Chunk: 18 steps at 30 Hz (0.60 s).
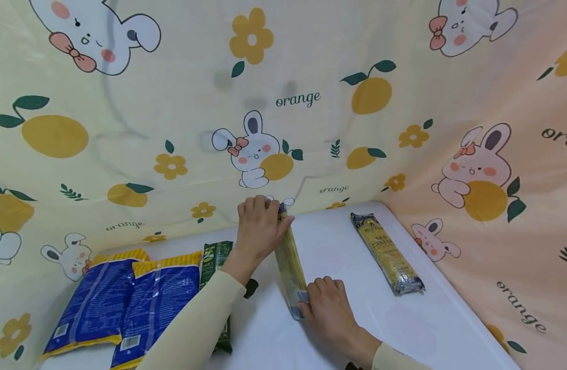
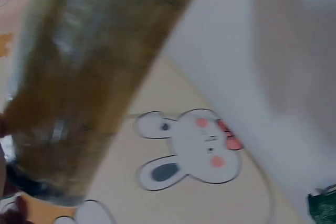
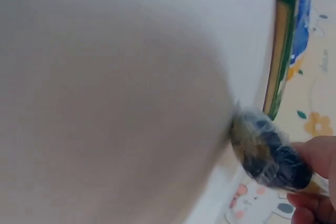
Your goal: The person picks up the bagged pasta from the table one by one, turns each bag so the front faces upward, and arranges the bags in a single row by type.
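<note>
- Your left hand (image 1: 260, 228) has its fingers clamped on the yellow packet (image 1: 291, 262), at the far end.
- Your right hand (image 1: 330, 307) pinches its near end.
- It's right of the green packet (image 1: 216, 257).

The person wears a long left sleeve (image 1: 195, 325) of pale creamy yellow, plain and smooth, its cuff ending evenly at the wrist. Just past that sleeve, the left hand (image 1: 257, 228) is bare. A small black piece (image 1: 251, 289), too dark to make out, juts out beside the sleeve's cuff. Across from the left sleeve I see a short stretch of matching right sleeve (image 1: 394, 359), the right hand (image 1: 330, 308) equally bare, and another dark bit (image 1: 352, 366) by its wrist.
</note>
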{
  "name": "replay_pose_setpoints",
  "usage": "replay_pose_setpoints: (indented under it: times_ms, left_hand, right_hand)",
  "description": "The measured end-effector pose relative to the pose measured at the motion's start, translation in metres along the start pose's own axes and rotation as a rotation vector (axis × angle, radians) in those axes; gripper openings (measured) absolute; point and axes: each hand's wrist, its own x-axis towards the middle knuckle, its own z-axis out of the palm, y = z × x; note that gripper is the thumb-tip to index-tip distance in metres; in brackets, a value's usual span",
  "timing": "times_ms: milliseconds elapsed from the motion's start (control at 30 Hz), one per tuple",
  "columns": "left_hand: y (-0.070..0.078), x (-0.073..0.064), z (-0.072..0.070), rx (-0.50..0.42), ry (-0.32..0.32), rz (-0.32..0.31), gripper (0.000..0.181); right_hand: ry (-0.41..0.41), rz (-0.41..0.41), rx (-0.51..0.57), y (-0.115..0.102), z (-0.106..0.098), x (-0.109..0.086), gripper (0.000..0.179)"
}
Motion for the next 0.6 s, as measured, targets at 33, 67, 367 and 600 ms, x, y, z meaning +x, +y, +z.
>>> replay_pose_setpoints:
  times_ms: [33,67,367,600]
  left_hand:
    - [0.001,0.001,-0.003,0.007,0.006,-0.013,0.053]
    - [0.002,0.002,-0.005,0.011,0.012,-0.024,0.052]
    - [0.01,0.004,-0.013,0.047,-0.03,-0.091,0.06]
    - [0.011,0.003,-0.014,0.068,0.019,-0.069,0.053]
  right_hand:
    - [0.021,-0.013,-0.03,0.001,0.0,0.001,0.036]
    - [0.043,-0.03,-0.057,0.0,0.0,0.001,0.037]
    - [0.115,-0.105,-0.142,-0.013,0.004,-0.002,0.039]
    - [0.119,-0.113,-0.138,-0.017,0.005,-0.005,0.043]
